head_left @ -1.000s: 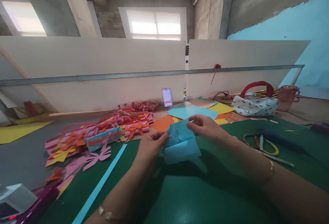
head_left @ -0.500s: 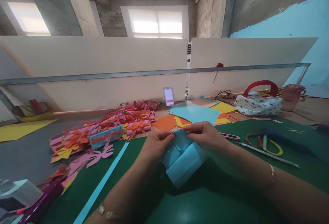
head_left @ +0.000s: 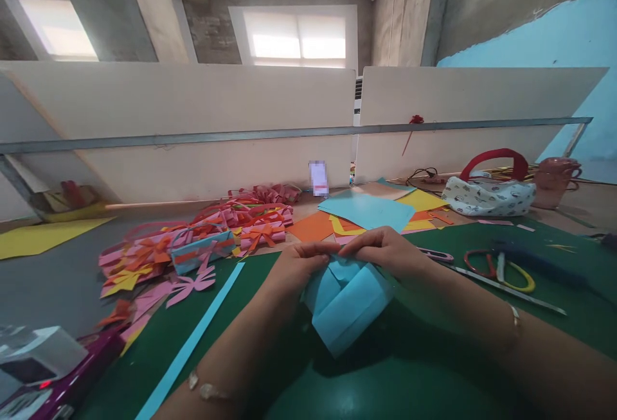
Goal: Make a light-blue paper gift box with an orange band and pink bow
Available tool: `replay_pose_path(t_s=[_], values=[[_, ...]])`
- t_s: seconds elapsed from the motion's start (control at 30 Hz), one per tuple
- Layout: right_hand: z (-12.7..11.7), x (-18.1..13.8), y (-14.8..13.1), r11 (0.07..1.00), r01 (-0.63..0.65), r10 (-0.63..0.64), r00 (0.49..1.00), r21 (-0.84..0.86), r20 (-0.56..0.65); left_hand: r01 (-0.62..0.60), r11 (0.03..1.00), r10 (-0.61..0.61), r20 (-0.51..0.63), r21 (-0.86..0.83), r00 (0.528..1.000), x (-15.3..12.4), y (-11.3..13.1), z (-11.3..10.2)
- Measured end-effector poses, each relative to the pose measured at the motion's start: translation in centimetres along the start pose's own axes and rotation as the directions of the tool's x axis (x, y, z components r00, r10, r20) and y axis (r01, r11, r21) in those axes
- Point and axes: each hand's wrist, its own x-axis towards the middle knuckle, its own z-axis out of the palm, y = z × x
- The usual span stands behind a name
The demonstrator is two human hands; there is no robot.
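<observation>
A folded blue paper box [head_left: 349, 307] is held up, tilted, just above the green mat [head_left: 414, 381]. My left hand [head_left: 304, 264] pinches its far edge from the left. From the right, my right hand [head_left: 388, 252] grips the same edge, its fingertips close to those of the left. The fingers cover the pinched part of the paper. Left of my left forearm lies a long blue paper strip [head_left: 195, 336] on the mat.
Pink and orange paper pieces [head_left: 193, 246] pile up at the left. Paper sheets [head_left: 371, 208] lie ahead, near a phone [head_left: 319, 179]. Scissors [head_left: 501, 270], a metal ruler [head_left: 511, 291] and a pink cutter [head_left: 436, 254] sit to the right. Behind them stand a fabric bag [head_left: 489, 195] and a jug [head_left: 554, 182].
My fingers have moved closer together along the box's far edge and now cover more of it. The view has shifted slightly.
</observation>
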Motion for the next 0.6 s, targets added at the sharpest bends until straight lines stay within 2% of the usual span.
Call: replay_pose_path(t_s=[0.23, 0.4, 0.6], values=[[-0.11, -0.14, -0.12, 0.983, 0.104, -0.089, 0.99, -0.149, 0.106, -0.004, 0.999, 0.002, 0.044, 0.044, 0.999, 0.29, -0.17, -0.21], [-0.36, -0.28, -0.51, 0.975, 0.159, -0.133, 0.977, -0.153, 0.167, -0.005, 0.988, 0.005, -0.005, 0.154, 1.0, 0.15, 0.1, -0.14], [-0.54, -0.22, -0.8, 0.996, 0.047, -0.038, 0.992, -0.074, 0.118, -0.058, 0.974, 0.06, -0.002, 0.218, 0.998, -0.07, 0.36, 0.1]])
